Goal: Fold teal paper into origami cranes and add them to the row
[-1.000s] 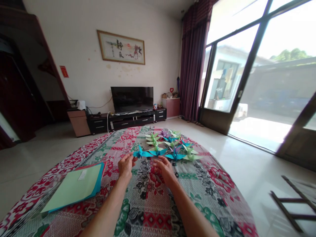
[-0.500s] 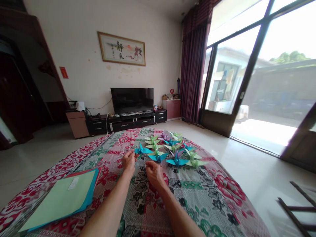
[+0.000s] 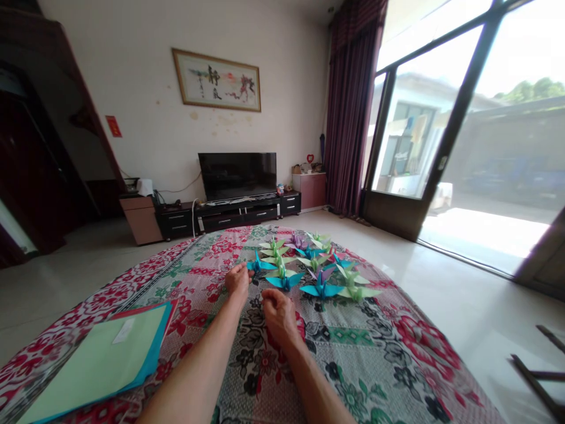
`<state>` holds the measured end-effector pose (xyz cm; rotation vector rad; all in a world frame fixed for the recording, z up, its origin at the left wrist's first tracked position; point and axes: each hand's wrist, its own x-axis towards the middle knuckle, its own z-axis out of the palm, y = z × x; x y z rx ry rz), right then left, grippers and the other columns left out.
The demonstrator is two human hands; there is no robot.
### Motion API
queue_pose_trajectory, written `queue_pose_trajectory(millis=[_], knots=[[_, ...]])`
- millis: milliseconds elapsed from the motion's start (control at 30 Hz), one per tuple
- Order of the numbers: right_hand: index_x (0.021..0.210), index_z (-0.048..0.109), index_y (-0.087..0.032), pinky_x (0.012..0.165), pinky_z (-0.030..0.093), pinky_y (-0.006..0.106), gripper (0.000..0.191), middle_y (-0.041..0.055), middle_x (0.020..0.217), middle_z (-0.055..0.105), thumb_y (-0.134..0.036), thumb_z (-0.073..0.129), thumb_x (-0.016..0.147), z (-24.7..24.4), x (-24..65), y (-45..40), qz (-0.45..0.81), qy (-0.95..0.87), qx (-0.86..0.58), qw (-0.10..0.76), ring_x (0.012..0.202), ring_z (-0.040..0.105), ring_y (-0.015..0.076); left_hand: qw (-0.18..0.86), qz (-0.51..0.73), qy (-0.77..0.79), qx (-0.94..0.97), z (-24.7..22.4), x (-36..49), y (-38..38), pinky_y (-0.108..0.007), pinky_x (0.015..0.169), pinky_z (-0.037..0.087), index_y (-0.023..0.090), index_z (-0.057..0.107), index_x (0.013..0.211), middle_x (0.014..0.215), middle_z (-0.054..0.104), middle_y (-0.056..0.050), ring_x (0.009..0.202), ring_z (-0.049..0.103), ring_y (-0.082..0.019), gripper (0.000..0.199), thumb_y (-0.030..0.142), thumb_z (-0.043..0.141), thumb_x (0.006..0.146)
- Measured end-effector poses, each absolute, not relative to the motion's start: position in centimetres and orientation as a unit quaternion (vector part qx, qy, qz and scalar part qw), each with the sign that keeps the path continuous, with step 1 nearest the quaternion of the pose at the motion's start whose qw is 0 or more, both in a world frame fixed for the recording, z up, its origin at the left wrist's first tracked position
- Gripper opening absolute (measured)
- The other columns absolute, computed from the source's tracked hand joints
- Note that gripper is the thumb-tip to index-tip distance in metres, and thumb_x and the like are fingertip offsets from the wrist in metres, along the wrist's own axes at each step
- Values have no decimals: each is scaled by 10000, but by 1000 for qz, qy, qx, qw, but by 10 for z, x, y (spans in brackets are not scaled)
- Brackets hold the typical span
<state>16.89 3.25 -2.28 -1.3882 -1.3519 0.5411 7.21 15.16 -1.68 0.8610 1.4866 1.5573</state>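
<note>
A blue paper crane (image 3: 259,265) is at the left side of a group of folded cranes, and my left hand (image 3: 238,281) is closed on its left wing. My right hand (image 3: 279,311) lies low over the cloth with its fingers curled in, and nothing shows between them. Just beyond it sits another blue crane (image 3: 286,282), apart from the fingers. To its right are a blue crane (image 3: 323,290) and a pale green crane (image 3: 356,291). Several more green, purple and blue cranes stand in rows behind these.
The round table has a patterned red, grey and green tablecloth (image 3: 353,353). A stack of coloured paper (image 3: 95,365), light green on top, lies at the left. Beyond the table are a television (image 3: 238,176) on a low cabinet and glass doors at the right.
My left hand and the blue crane have shifted slightly right, closer to the other cranes. My right hand stays about where it was. The view has turned slightly.
</note>
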Motion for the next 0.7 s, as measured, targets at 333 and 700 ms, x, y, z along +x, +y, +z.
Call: queue_pose_trajectory(millis=[333,700], knots=[[832,704,-182,700,439,243,275,23,789,708,-161,456,714,-22,169,31,229,-577,-576,532,722,631,163,396,589,615,344,-14,75,153,-161,402,406,118,661,953,853,707,-100,581,664,-139,297,102,507,700],[881,707,-173,734,451,247,301,36,837,714,-138,452,726,-19,170,31,237,-581,-586,513,771,642,172,409,582,612,346,-12,73,149,-164,427,435,121,670,950,740,708,-80,579,663,-143,301,85,552,676]])
